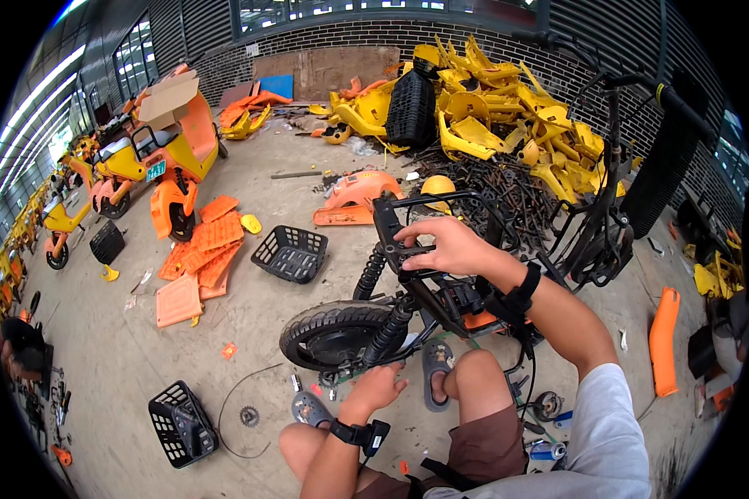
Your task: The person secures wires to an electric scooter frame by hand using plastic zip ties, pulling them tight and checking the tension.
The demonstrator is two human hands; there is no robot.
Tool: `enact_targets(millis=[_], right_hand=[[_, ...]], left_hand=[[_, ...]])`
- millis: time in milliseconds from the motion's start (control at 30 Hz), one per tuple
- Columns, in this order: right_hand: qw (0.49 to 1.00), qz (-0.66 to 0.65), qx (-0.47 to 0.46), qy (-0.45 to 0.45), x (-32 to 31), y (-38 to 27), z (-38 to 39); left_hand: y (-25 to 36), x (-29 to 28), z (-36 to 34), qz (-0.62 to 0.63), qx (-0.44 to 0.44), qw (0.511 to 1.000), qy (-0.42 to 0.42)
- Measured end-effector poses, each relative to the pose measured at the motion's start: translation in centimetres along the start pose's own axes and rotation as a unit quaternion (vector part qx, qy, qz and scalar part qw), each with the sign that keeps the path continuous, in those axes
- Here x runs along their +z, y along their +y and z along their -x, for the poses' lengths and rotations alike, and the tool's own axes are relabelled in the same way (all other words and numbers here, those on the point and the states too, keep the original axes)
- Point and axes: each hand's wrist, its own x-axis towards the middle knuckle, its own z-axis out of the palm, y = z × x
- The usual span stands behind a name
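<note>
A stripped black scooter frame (pixel 445 303) stands before me, its rear wheel (pixel 333 333) to the left, with a coil shock absorber (pixel 389 333) beside the wheel. My right hand (pixel 449 245) is closed on the bracket at the top rear of the frame, thumb and fingers bent around the metal. Low down, close to the wheel's axle, is my left hand (pixel 374 391). Its fingers curl away from view and the thumb sticks out; whatever they hold is hidden. Near it on the floor lie a small metal socket (pixel 296 382) and a toothed sprocket (pixel 249 416).
Black baskets (pixel 290 254) lie to the left, near stacked orange panels (pixel 204 249). Yellow body panels (pixel 483 108) heap by the brick wall. Orange and yellow scooters (pixel 175 158) stand at far left. A can (pixel 548 451) lies by my right leg, an orange strip (pixel 664 341) farther right.
</note>
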Motion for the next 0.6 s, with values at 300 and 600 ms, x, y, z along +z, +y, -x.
enact_targets(millis=[300, 600], right_hand=[[1.0, -0.006, -0.007, 0.006, -0.2, 0.3, 0.1], [1.0, -0.011, -0.024, 0.013, -0.1, 0.8, -0.1]], left_hand=[[-0.1, 0.1, 0.1, 0.002, 0.004, 1.0, 0.009], [-0.2, 0.2, 0.1, -0.001, 0.009, 1.0, 0.015]])
